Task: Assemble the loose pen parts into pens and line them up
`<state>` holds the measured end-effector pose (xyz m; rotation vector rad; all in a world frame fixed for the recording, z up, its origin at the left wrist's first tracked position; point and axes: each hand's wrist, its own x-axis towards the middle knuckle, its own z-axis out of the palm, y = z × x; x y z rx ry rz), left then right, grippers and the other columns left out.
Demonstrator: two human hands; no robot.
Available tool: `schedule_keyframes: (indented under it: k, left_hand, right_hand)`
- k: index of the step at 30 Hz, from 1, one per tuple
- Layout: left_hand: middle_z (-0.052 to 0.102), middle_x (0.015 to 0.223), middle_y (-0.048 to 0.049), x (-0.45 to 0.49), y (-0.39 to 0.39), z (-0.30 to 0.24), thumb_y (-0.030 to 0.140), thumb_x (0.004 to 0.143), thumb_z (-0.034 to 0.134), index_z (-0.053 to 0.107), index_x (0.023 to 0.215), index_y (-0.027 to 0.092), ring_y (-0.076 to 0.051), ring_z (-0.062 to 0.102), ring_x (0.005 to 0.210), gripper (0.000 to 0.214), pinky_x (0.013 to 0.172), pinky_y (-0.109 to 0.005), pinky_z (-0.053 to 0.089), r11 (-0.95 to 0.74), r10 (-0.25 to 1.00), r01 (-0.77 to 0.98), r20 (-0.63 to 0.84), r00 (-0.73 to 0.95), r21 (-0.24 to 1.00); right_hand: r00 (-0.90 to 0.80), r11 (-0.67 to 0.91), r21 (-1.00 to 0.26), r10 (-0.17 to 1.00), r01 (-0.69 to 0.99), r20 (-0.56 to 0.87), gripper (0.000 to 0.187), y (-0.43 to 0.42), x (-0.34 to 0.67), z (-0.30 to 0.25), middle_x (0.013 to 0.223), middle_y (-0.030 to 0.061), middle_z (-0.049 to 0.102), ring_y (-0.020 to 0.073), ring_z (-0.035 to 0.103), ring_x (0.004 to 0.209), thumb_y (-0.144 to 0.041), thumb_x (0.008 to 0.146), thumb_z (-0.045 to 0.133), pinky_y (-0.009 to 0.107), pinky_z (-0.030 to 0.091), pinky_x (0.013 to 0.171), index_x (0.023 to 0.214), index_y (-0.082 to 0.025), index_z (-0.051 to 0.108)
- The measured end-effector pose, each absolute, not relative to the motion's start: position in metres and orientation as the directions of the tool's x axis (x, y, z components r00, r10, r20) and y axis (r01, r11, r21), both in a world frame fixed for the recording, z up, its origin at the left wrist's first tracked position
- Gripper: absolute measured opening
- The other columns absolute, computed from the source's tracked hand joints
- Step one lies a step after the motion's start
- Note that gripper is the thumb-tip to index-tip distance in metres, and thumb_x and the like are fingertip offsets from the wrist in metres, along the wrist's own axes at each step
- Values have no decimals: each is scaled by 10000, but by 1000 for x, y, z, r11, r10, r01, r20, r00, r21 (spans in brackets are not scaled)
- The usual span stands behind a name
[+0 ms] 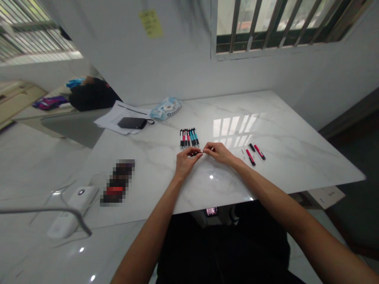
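Note:
My left hand (185, 161) is closed in a pinch on a dark pen part (196, 154) held level above the table. At its right end, the fingertips of my right hand (218, 152) are pinched together at a small silvery tip; fingers hide most of it. Just beyond my hands lies a row of several click pens (189, 138) with white, red and teal barrels and black grips. Loose pen parts lie to the right of my right hand: a red barrel (250, 157), a second red barrel (259, 152), a black piece (252, 147) and thin slivers.
On the white marbled table (166, 185) sit papers (111, 116), a black pouch (132, 122) and a blue wipes packet (166, 108) at the back left. A pixelated dark object (118, 183) lies left, near a white power strip (74, 211). Walls border the back.

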<state>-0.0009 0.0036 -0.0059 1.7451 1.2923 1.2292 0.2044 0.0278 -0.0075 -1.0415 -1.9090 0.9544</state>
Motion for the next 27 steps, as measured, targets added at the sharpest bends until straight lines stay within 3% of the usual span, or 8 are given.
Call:
schedule_keyframes:
  k: [7,12,16,21,27]
  left_hand:
    - [780,979,-80,-2,10,-3,493,708,867,700,1037,170,-199,738,869,490,827,-330,581,-167,986,14,168,-26,986]
    - [774,989,-91,-3,10,0,531,743,830,691,1083,168,-173,732,818,516,755,-292,569,-121,992,-31,120,-38,992]
    - [758,1014,-79,-2,9,1,537,761,809,669,1121,182,-166,745,806,524,723,-273,572,-57,998,-85,56,-11,995]
    - [750,940,-59,1,7,4,514,785,792,652,1130,177,-158,741,722,503,664,-260,562,-35,999,-71,36,4,997]
    - [753,915,-72,5,3,6,472,742,840,655,1089,156,-178,739,713,504,670,-289,565,-19,999,-53,21,50,998]
  right_hand:
    - [-408,401,-856,877,326,255,306,19,187,0,778,12,704,132,567,671,-438,988,604,261,443,690,873,-176,712]
    - [-541,598,-661,774,454,328,129,6,207,26,1030,60,745,221,641,1001,-287,932,697,370,494,935,1036,-219,734]
    - [-568,621,-555,769,553,295,438,-9,262,48,1312,75,683,259,598,1262,-281,906,724,459,466,1112,1336,-269,639]
    - [-565,551,-417,818,722,103,963,-18,347,58,1576,48,505,344,305,1553,-338,752,859,546,383,1225,1594,-349,392]
    - [-529,484,-325,846,813,-64,1061,-24,390,50,1557,74,536,415,300,1546,-327,667,899,595,390,1206,1601,-342,397]
